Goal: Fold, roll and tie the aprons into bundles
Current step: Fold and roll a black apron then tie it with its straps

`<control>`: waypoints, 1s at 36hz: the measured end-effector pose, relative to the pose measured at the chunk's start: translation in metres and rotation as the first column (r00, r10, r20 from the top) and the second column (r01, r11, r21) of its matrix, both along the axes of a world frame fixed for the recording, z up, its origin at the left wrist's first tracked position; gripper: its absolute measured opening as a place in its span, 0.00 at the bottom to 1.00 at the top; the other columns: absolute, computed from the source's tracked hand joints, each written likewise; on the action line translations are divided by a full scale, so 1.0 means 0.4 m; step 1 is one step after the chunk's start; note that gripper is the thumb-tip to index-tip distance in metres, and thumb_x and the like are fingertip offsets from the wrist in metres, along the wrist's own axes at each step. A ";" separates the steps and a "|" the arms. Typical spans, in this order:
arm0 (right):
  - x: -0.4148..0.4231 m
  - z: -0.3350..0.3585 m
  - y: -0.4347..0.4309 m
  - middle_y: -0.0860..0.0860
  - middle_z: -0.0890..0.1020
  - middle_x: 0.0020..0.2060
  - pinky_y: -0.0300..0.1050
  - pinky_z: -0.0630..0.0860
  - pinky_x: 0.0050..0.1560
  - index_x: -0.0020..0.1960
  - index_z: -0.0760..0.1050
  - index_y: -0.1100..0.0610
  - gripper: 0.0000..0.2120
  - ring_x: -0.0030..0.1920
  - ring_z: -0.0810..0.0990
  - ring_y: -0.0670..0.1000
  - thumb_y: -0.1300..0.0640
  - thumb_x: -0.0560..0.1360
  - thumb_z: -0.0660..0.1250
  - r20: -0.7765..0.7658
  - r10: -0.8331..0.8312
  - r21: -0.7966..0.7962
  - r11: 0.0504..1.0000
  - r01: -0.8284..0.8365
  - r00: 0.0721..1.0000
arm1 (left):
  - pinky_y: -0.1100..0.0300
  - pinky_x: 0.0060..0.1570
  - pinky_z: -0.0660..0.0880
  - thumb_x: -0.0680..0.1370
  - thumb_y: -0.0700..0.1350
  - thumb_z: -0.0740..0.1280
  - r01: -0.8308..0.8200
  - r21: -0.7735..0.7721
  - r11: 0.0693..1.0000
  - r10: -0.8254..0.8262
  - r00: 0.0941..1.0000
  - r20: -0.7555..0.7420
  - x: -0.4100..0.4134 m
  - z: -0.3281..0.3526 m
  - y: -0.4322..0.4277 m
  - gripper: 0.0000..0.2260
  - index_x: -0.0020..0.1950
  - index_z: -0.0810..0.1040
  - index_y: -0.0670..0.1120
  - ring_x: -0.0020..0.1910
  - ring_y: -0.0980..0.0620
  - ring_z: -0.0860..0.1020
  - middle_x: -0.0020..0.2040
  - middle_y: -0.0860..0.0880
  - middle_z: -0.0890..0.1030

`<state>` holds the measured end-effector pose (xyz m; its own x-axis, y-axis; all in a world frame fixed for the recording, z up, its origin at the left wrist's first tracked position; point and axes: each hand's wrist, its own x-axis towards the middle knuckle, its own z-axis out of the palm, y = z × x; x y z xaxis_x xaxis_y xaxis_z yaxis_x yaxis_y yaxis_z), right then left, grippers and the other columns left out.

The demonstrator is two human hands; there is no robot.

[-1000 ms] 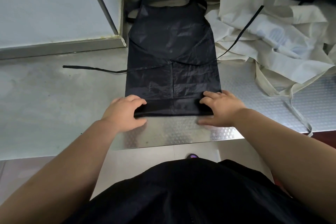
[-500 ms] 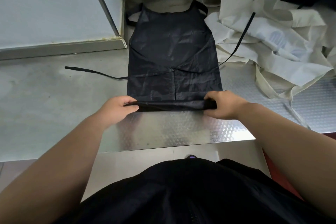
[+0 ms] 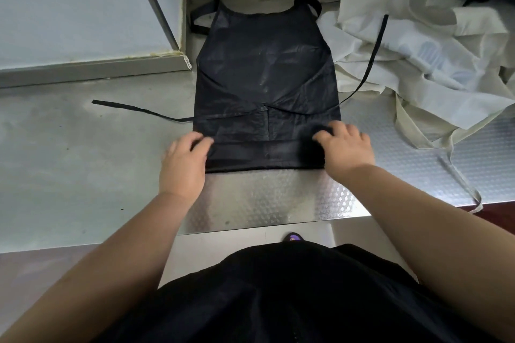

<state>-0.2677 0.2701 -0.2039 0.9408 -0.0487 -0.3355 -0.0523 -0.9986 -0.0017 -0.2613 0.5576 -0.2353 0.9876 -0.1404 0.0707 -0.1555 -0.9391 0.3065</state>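
Gripping black apron (image 3: 264, 64) roll: left hand (image 3: 184, 164), right hand (image 3: 345, 147); cream aprons (image 3: 404, 22) print illegible.

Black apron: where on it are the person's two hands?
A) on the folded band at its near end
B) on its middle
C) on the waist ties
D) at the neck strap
A: the left hand and right hand hold the two ends of the folded band at the near end of the apron; the neck strap lies at the far end, untouched.
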 end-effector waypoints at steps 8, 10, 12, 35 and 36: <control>-0.025 -0.021 -0.010 0.47 0.53 0.76 0.52 0.40 0.75 0.77 0.50 0.48 0.38 0.75 0.52 0.54 0.30 0.73 0.53 -0.188 0.235 -0.002 0.971 -0.240 0.954 | 0.49 0.69 0.58 0.75 0.65 0.60 0.204 0.129 0.970 -0.162 0.946 -0.280 -0.029 0.000 0.004 0.31 0.73 0.65 0.50 0.72 0.47 0.63 0.74 0.49 0.63; -0.020 -0.019 -0.008 0.47 0.58 0.75 0.51 0.42 0.75 0.76 0.55 0.48 0.30 0.74 0.57 0.53 0.36 0.78 0.51 -0.142 0.228 0.027 0.974 -0.226 0.963 | 0.51 0.68 0.57 0.70 0.67 0.65 0.200 0.127 0.971 -0.159 0.947 -0.280 -0.020 0.012 0.000 0.35 0.73 0.64 0.52 0.71 0.49 0.62 0.73 0.52 0.62; -0.013 -0.010 -0.003 0.46 0.67 0.71 0.51 0.44 0.74 0.72 0.63 0.48 0.24 0.71 0.63 0.52 0.40 0.80 0.49 -0.087 0.210 0.051 0.977 -0.206 0.974 | 0.53 0.66 0.58 0.69 0.66 0.67 0.187 0.126 0.974 -0.148 0.952 -0.270 -0.004 0.025 -0.002 0.34 0.71 0.66 0.53 0.68 0.50 0.65 0.69 0.54 0.66; -0.068 -0.010 -0.012 0.53 0.70 0.66 0.50 0.65 0.63 0.74 0.60 0.45 0.21 0.65 0.69 0.57 0.51 0.80 0.55 -0.081 -0.029 0.007 1.000 0.030 0.996 | 0.53 0.55 0.67 0.78 0.50 0.63 -0.174 0.108 0.979 0.197 0.945 -0.262 -0.010 0.032 -0.016 0.14 0.63 0.74 0.53 0.60 0.44 0.70 0.60 0.47 0.73; -0.068 -0.008 -0.007 0.53 0.69 0.66 0.50 0.63 0.64 0.74 0.59 0.45 0.23 0.65 0.68 0.57 0.51 0.80 0.55 -0.069 -0.011 -0.021 1.000 0.010 0.998 | 0.52 0.56 0.65 0.78 0.49 0.63 -0.136 0.162 0.977 0.170 0.960 -0.221 -0.013 0.034 -0.021 0.15 0.65 0.73 0.54 0.62 0.45 0.68 0.61 0.48 0.72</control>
